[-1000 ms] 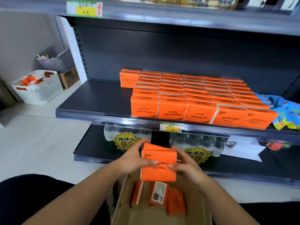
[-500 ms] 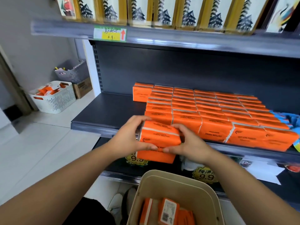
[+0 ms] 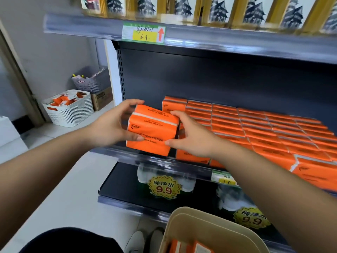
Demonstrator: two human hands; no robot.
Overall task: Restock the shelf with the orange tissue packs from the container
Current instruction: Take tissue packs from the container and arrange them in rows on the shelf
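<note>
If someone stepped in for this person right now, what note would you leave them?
Left hand: grips the held packs on their left side.
Right hand: grips their right side.
Position: the held packs are at the front edge of the shelf, just left of the stocked rows.
Done: many rows already fill the shelf.
To do: set these down at the bare left end, then fetch the spare packs from the beige container.

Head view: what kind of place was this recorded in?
Most likely a small shop aisle: metal shelving with a handwritten price tag on its edge, rows of identical orange tissue packs, and bottled water below with a 9.9 price sticker.
</note>
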